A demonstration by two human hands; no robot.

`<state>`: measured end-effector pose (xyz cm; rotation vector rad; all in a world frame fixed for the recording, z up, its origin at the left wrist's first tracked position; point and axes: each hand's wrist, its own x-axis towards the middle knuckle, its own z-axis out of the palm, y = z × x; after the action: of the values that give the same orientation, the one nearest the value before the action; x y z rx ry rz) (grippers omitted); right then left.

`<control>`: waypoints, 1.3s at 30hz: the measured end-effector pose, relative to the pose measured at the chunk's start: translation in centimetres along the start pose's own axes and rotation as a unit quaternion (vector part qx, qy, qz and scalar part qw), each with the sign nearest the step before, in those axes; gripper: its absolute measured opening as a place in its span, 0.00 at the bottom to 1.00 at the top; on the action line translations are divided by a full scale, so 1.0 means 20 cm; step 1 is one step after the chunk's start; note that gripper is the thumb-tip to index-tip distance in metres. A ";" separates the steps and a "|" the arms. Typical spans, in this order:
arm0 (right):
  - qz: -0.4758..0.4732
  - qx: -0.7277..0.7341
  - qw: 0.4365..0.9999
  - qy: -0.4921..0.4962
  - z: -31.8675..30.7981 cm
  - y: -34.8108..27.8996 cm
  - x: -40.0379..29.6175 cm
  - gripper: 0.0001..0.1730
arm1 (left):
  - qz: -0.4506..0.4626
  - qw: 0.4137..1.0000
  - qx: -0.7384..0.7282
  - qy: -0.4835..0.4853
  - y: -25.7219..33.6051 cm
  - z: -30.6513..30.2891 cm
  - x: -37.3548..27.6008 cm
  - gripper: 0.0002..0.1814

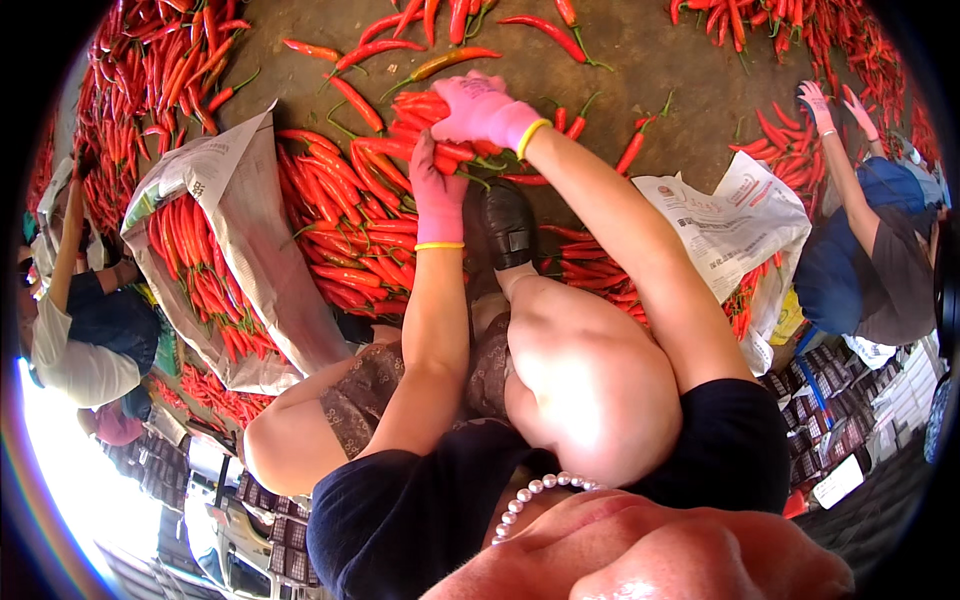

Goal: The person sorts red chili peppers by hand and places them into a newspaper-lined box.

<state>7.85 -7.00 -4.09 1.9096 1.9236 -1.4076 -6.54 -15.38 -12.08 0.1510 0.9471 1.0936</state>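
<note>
Both my hands wear pink gloves with yellow cuffs. My left hand (437, 187) grips a bundle of red chili peppers (450, 154) from the near side, thumb upright against them. Over the same bundle lies my right hand (484, 112), its fingers curled around the peppers from above. Below and left of the bundle is a pile of red chilies (352, 247), laid mostly side by side, stems towards the bundle's side in places. Loose chilies, one of them orange-green (450, 61), lie on the floor (637, 52) just beyond my hands.
An open woven sack (262, 225) holding chilies stands at left; another printed sack (720, 232) lies at right. A large chili heap (150, 75) is at upper left. People work at left (90, 330) and right (885, 247). My black shoe (508, 225) is near the bundle.
</note>
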 end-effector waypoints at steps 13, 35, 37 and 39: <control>0.088 0.475 0.872 0.076 -0.41 0.63 -0.13 0.35 | -0.162 0.982 -0.039 -0.089 -0.25 0.73 0.34 0.15; -0.062 0.807 0.584 0.062 -0.28 0.79 0.25 0.25 | 0.000 0.776 0.600 -0.193 0.14 0.98 0.88 0.38; -0.028 0.832 0.550 0.057 -0.21 0.79 0.20 0.25 | 0.043 0.646 0.744 -0.164 0.18 1.03 0.76 0.44; -0.057 0.831 0.551 0.054 -0.08 0.79 0.10 0.31 | -0.018 0.621 0.751 -0.224 0.17 0.91 0.72 0.51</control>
<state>21.23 -7.79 -12.75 1.9194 0.0135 -3.8689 6.01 3.91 -7.31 1.6986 1.1476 -0.1057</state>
